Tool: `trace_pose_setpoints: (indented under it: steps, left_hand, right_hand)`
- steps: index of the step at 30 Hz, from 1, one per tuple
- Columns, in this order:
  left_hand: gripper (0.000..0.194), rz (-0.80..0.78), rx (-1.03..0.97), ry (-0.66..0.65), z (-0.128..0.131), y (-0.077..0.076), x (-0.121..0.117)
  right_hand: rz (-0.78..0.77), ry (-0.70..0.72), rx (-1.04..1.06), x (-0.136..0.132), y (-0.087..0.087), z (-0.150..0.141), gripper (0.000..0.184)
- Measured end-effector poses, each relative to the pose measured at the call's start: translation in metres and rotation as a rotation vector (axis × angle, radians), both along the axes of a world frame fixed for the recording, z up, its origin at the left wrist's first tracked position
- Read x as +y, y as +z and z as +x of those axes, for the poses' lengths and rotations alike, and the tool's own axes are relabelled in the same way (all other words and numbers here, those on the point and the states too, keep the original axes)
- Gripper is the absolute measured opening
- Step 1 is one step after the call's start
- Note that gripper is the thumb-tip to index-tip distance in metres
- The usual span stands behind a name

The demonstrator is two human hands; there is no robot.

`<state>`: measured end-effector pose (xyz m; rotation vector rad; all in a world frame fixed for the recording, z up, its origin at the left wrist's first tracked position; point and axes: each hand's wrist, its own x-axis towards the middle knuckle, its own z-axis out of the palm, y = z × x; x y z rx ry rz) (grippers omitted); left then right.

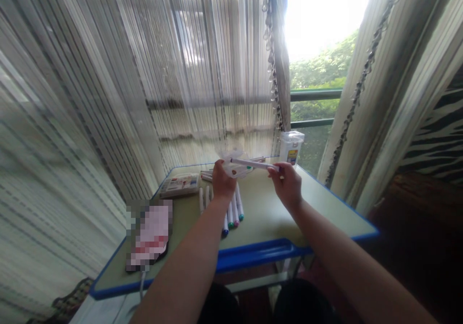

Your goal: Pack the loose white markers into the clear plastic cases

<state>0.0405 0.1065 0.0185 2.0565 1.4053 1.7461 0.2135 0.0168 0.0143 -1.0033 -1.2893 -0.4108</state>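
My left hand (223, 182) is closed around a clear plastic container (238, 170), held tilted above the desk with green and brown spots of colour showing in it. Between the fingers of my right hand (287, 183) is a white marker pen (255, 164), lying nearly level, its far end at the container's opening. Below and around my left wrist, several white markers (235, 210) with blue, green and pink ends lie side by side on the desk. A few more pens lie behind my left hand, partly hidden by it.
The desk (260, 208) has a raised blue edge. A flat clear case (180, 185) lies at its back left, and a lidded clear box (291, 148) with a label stands at the back right. A blurred pink device (152, 232) with a cable lies at the left. Curtains (202, 73) hang behind.
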Motion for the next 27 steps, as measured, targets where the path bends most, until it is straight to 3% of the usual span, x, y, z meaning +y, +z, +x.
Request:
trace_pose_setpoints:
  steps: [8, 16, 22, 27]
  left_hand:
    - [0.044, 0.042, 0.046, -0.028, 0.001, -0.001, 0.0]
    - [0.044, 0.02, 0.028, -0.025, 0.001, 0.0, 0.0]
    - [0.039, -0.003, 0.061, -0.038, 0.0, 0.002, -0.002]
    - [0.041, -0.013, 0.086, -0.044, -0.001, 0.003, -0.006]
  right_hand:
    - [-0.154, 0.059, 0.109, -0.002, 0.004, 0.001, 0.043]
    - [-0.136, -0.022, 0.083, -0.005, 0.009, 0.001, 0.055]
    - [-0.266, 0.169, 0.142, 0.001, 0.006, 0.001, 0.04]
    - [-0.23, 0.274, 0.145, 0.008, 0.002, 0.0, 0.031]
